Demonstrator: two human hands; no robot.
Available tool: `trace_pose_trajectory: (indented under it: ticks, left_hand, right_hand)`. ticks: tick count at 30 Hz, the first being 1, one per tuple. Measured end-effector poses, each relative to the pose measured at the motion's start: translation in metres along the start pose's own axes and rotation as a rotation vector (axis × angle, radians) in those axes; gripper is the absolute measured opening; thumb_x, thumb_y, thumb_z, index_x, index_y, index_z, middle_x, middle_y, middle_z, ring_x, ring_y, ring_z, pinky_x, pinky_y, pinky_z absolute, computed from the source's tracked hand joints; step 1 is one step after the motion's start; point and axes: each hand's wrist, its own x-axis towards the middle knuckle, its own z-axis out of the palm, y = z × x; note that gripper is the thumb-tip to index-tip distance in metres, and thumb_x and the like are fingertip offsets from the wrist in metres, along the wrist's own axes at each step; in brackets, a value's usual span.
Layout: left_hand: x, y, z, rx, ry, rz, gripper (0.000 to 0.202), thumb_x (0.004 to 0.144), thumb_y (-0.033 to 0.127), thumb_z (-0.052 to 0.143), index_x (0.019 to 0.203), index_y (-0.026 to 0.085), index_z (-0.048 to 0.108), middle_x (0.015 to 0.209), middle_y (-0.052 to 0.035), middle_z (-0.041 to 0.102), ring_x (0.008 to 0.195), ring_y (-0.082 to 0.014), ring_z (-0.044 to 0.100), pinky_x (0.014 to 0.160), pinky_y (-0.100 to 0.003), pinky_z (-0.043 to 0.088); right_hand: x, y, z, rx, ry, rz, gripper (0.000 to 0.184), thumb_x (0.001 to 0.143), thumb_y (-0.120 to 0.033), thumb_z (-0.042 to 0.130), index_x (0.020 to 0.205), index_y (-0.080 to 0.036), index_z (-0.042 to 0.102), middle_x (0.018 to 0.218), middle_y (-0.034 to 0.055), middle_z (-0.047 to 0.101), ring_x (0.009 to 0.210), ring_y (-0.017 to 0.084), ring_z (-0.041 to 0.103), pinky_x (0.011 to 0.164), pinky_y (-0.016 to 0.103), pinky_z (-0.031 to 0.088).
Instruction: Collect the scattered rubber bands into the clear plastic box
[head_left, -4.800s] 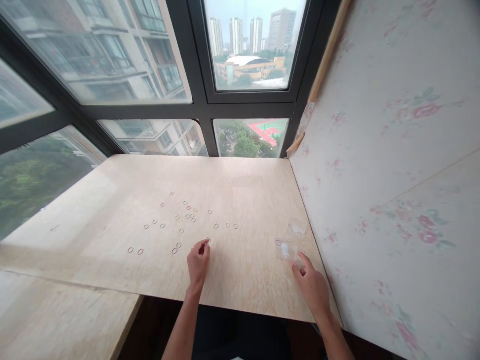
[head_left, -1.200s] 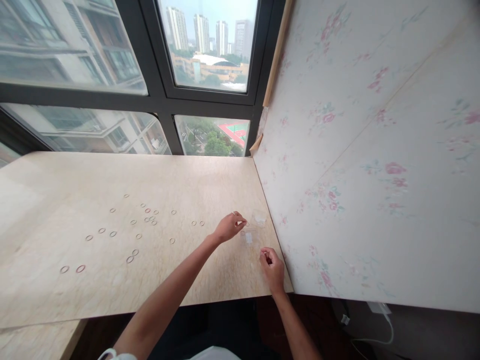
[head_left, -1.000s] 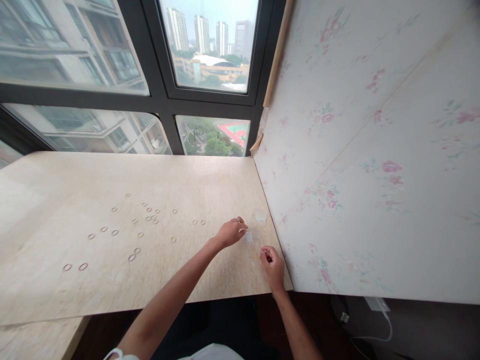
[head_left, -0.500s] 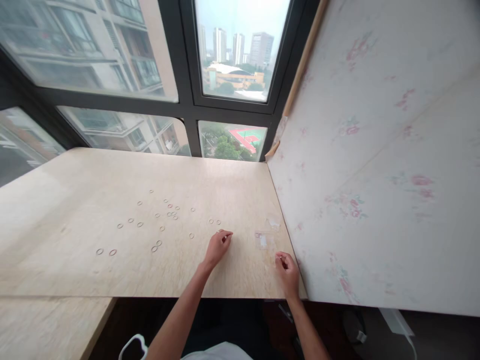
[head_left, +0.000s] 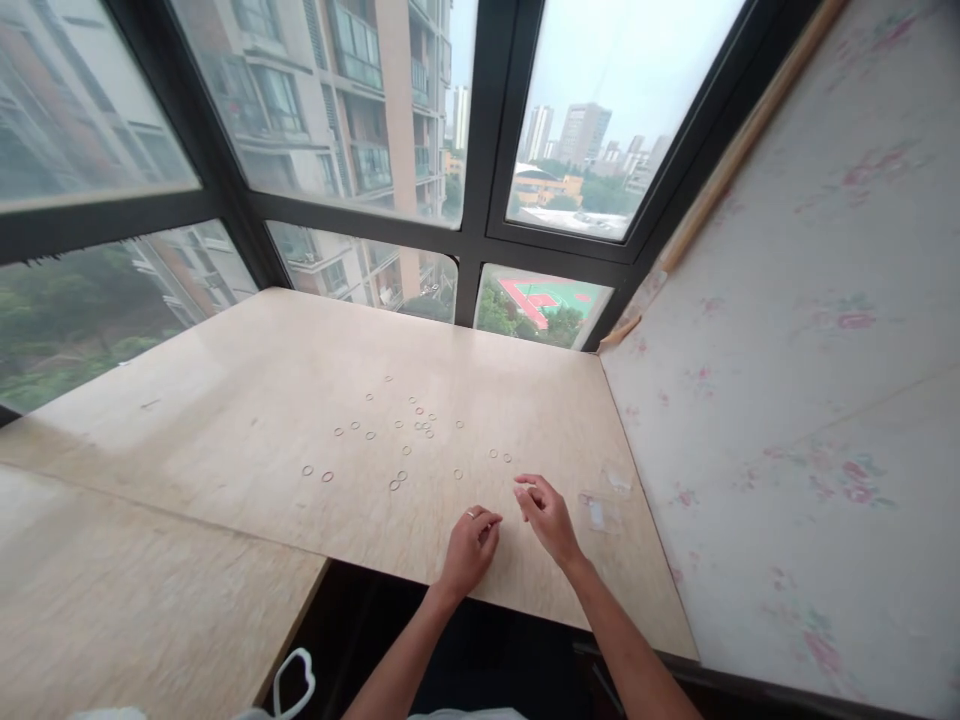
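Scattered over the left and middle of the pale board are several small thin rings (head_left: pixel 406 450), mostly greyish, with a reddish one (head_left: pixel 419 411) among them. My left hand (head_left: pixel 469 550) is closed near the front edge, fingers pressed together. Whatever is pinched there, if anything, is too small to make out. Just right of it, my right hand (head_left: pixel 547 516) hovers with thumb and forefinger bent and slightly apart, nothing visible between them. A ring (head_left: pixel 508 458) lies a little beyond its fingertips, beside another ring (head_left: pixel 493 454).
Clear plastic pieces (head_left: pixel 597 514) lie right of my right hand, near the flowered wall (head_left: pixel 847 440). Dark-framed windows (head_left: pixel 475 240) border the far side. A lower board (head_left: pixel 150 590) adjoins at left front. A white loop (head_left: pixel 295 684) shows at the bottom.
The view has swung left. My right hand has moved away from the wall, leftward and forward, its fingers loosening. My left hand has drawn back toward the front edge.
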Motion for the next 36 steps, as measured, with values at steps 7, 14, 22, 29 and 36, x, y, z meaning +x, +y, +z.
trace_pose_trajectory:
  ticks: [7, 14, 22, 29, 36]
  left_hand:
    - [0.0, 0.001, -0.006, -0.069, 0.003, -0.019, 0.021, 0.085, 0.015, 0.047, 0.094, 0.017, 0.066, 0.087, -0.0068, 0.063, 0.086, -0.0191, 0.057, 0.077, -0.032, 0.044]
    - [-0.003, 0.0, -0.006, -0.097, 0.041, -0.034, 0.02, 0.084, 0.013, 0.049, 0.09, 0.017, 0.067, 0.084, -0.0058, 0.063, 0.079, -0.0167, 0.056, 0.072, -0.029, 0.043]
    - [-0.002, 0.001, -0.005, -0.059, 0.043, -0.032, 0.018, 0.082, 0.014, 0.049, 0.081, 0.018, 0.067, 0.078, -0.0064, 0.062, 0.076, -0.0177, 0.055, 0.069, -0.03, 0.042]
    - [-0.002, -0.001, -0.004, -0.047, 0.052, -0.043, 0.02, 0.082, 0.014, 0.049, 0.086, 0.018, 0.068, 0.079, -0.0067, 0.061, 0.075, -0.0177, 0.056, 0.069, -0.03, 0.042]
    - [-0.002, -0.001, -0.003, -0.037, 0.059, -0.044, 0.019, 0.081, 0.014, 0.049, 0.086, 0.018, 0.067, 0.08, -0.0062, 0.061, 0.076, -0.0174, 0.055, 0.07, -0.03, 0.041]
  right_hand:
    - [0.104, -0.045, 0.071, -0.277, -0.334, -0.087, 0.03, 0.084, -0.032, 0.052, 0.109, -0.017, 0.058, 0.055, -0.0065, 0.052, 0.055, 0.011, 0.056, 0.059, 0.021, 0.041]
    - [0.164, -0.062, 0.13, -0.651, -0.473, -0.04, 0.031, 0.083, -0.028, 0.061, 0.11, -0.015, 0.06, 0.085, 0.0034, 0.065, 0.08, 0.016, 0.061, 0.075, 0.031, 0.045]
    - [0.173, -0.062, 0.16, -0.888, -0.517, -0.048, 0.029, 0.089, -0.037, 0.056, 0.107, -0.014, 0.06, 0.107, 0.0083, 0.061, 0.096, 0.02, 0.058, 0.083, 0.04, 0.046]
    - [0.161, -0.075, 0.169, -0.792, -0.79, -0.337, 0.017, 0.077, -0.031, 0.065, 0.088, -0.02, 0.069, 0.084, 0.0007, 0.066, 0.076, 0.013, 0.059, 0.065, 0.023, 0.041]
    - [0.141, -0.074, 0.179, -0.825, -0.921, -0.517, 0.025, 0.073, -0.031, 0.065, 0.097, -0.026, 0.07, 0.078, 0.0005, 0.067, 0.074, 0.016, 0.06, 0.06, 0.022, 0.037]
